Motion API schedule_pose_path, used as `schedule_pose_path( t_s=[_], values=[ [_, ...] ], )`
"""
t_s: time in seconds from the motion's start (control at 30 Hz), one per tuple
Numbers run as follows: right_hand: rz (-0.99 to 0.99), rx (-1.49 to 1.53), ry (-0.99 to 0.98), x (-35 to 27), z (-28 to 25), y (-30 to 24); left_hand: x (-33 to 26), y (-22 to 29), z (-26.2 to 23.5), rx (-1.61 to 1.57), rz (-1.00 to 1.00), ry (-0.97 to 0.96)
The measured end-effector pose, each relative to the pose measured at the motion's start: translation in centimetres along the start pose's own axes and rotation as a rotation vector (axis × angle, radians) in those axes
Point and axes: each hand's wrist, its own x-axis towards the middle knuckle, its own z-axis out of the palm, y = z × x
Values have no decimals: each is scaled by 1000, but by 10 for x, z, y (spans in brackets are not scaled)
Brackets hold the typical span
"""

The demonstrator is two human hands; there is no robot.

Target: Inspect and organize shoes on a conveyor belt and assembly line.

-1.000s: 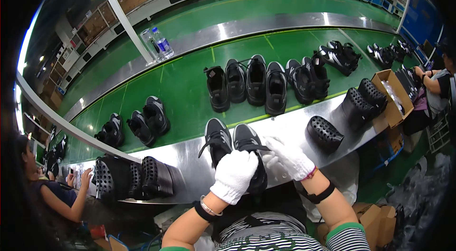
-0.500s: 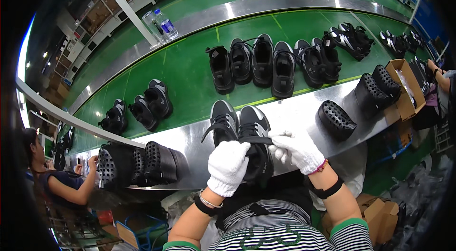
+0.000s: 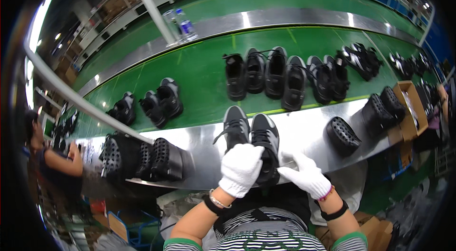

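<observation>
A pair of black-and-grey sneakers stands before me on the metal ledge, toes pointing away: a left sneaker (image 3: 236, 125) and a right sneaker (image 3: 267, 137). My left hand (image 3: 241, 170), in a white knitted glove, is closed with its fingertips at the upper of the right sneaker and covers the rear of the left one. Exactly which part it grips is hidden. Beside the right sneaker's heel is my right hand (image 3: 304, 174), also gloved, its thumb and fingers apart with nothing visible between them. The thumb tip is close to the heel.
Several black sneakers (image 3: 275, 72) stand on the green belt (image 3: 199, 84) beyond the ledge (image 3: 304, 132). Perforated black blocks lie left (image 3: 167, 158) and right (image 3: 343, 136), near an open carton (image 3: 412, 108). A white post (image 3: 151, 6) rises by a water bottle (image 3: 186, 25). A co-worker (image 3: 59, 160) sits left.
The black strap stretched between both hands across the right sneaker is no longer taut. My right hand has released it and opened beside the heel. The view has shifted slightly.
</observation>
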Motion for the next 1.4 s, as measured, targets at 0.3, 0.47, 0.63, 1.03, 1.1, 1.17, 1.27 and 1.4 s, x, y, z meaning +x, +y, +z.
schedule_pose_path(
  t_s=[0.3, 0.47, 0.63, 1.03, 1.1, 1.17, 1.27, 1.4],
  values=[
    [-387, -384, 98, 68, 15, -27, -25, 0, -44, -142, 53, 321],
    [-666, -507, 246, 59, 17, -97, -106, -55, -104, 193, -409, 385],
    [-850, -97, -184, 65, 138, -182, -145, -94, -100, 398, -637, 518],
    [-681, -186, -452, 91, 189, -235, -160, -91, -125, 242, -642, 673],
    [-734, -269, -569, 80, 167, -236, -158, -86, -140, -186, -723, 831],
    [-996, -225, -594, 68, 143, -227, -157, -87, -157, -950, -833, 868],
    [-1151, 48, -608, 48, 128, -202, -146, -86, -167, -1820, -533, 705],
    [-775, 201, -586, 36, 116, -161, -122, -74, -154, -1905, -660, 548]
  ],
)
